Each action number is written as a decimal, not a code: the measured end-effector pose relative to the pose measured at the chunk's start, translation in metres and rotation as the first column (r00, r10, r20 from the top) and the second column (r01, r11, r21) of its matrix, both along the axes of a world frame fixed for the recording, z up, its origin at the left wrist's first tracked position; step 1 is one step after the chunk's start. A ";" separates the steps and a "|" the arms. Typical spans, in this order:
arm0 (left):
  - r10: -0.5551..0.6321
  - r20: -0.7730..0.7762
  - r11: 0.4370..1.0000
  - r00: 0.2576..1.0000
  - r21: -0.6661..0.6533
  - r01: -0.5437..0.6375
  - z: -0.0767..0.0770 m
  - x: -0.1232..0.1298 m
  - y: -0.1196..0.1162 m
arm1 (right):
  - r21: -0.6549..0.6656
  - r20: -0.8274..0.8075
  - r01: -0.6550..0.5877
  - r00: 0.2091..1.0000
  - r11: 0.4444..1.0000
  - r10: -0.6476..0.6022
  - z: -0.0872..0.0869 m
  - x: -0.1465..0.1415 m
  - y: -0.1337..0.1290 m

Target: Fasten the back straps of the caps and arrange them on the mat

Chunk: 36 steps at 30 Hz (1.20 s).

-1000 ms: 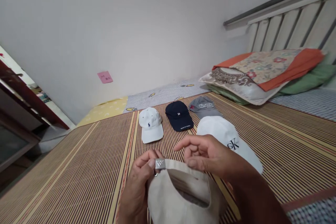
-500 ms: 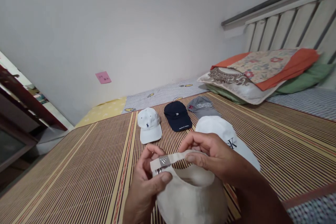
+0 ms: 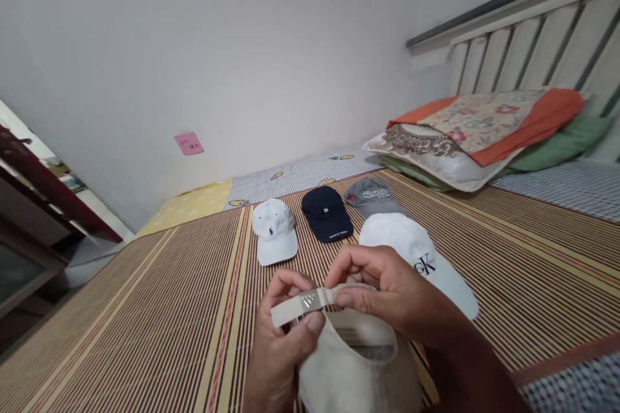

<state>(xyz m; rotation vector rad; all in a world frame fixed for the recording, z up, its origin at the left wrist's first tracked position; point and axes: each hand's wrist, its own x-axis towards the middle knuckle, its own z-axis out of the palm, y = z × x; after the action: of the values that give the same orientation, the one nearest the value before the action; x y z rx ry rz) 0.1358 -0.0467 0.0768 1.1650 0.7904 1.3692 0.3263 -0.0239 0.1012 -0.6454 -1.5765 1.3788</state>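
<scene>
A cream baseball cap is between my hands, its back opening and strap facing me. My left hand pinches the cap's metal buckle, thumb below and fingers behind. The strap's free end sticks out to the left of the buckle. My right hand grips the strap just right of the buckle between thumb and fingers. Beyond my hands lie a white cap with a small dark emblem, a navy cap, a grey cap and a white cap with black letters.
A striped mat covers the bed. Stacked pillows lie at the right by a slatted headboard. A pink note is stuck on the wall. A doorway with a dark red frame is at the left.
The buckle has come closer to my right hand, and a longer strap end now sticks out on the left. My left hand has shifted slightly right.
</scene>
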 end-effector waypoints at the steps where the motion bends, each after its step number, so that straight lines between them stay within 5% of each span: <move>1: -0.002 0.000 1.000 1.000 0.005 0.002 0.000 0.000 0.000 | 0.000 0.002 -0.009 1.000 1.000 0.009 0.000 0.000 0.000; 18: 0.004 -0.057 1.000 0.998 -0.011 -0.005 -0.009 0.001 0.003 | 0.184 0.230 0.164 0.951 0.969 -0.205 0.006 0.004 -0.007; 22: 0.016 -0.066 1.000 0.998 -0.013 -0.017 -0.005 0.005 0.001 | 0.156 0.165 0.119 0.976 0.980 -0.145 0.006 0.007 -0.008; 27: -0.121 -0.020 0.992 0.992 -0.023 0.121 -0.004 0.006 0.000 | 0.106 0.082 0.023 0.996 0.994 -0.032 0.004 0.007 -0.005; 36: -0.277 0.042 0.960 0.960 -0.022 0.278 -0.015 -0.004 0.005 | 0.067 0.098 0.015 0.995 0.998 -0.021 0.002 0.011 -0.002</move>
<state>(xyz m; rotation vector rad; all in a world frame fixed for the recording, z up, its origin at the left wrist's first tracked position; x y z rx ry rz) 0.1314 -0.0415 0.0613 1.1754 0.5905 1.1410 0.3372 -0.0263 0.1034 -0.6948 -1.6834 1.2929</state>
